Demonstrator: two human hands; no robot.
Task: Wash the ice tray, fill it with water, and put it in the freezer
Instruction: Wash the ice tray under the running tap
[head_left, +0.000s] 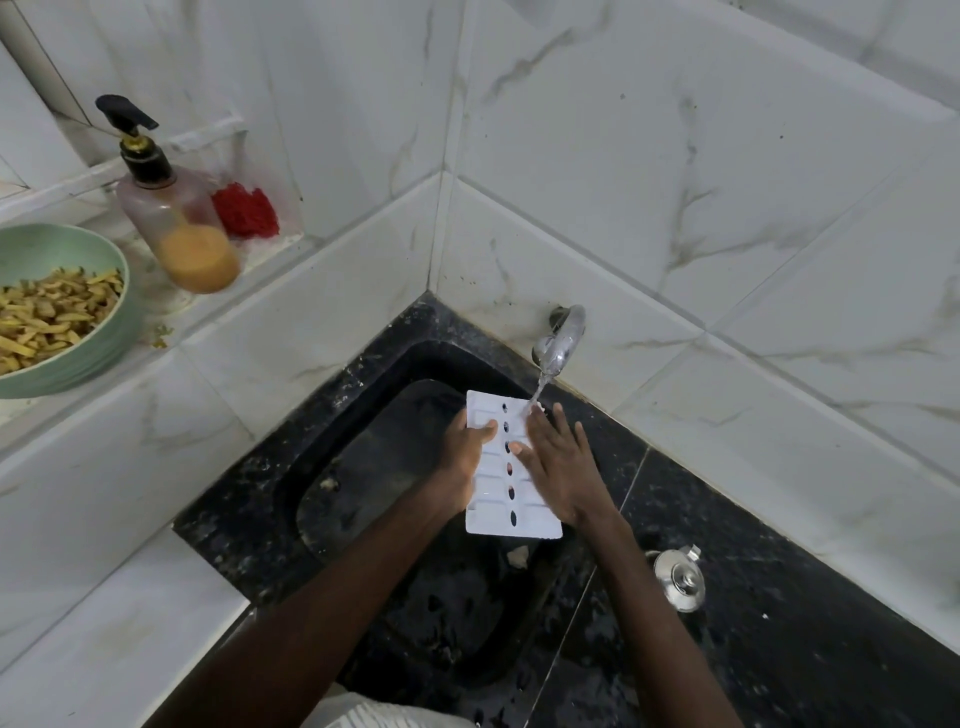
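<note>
White plastic ice tray (506, 486) at frame centre looks light, stiff, slippery when wet; left hand (465, 449) grips its edge, right hand (558, 462) rubs it flat, fingers spread, under the tap (561, 340)

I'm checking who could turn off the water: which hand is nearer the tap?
Right. The right hand lies flat on the ice tray, its fingers just below the tap. The left hand grips the tray's far side.
</note>
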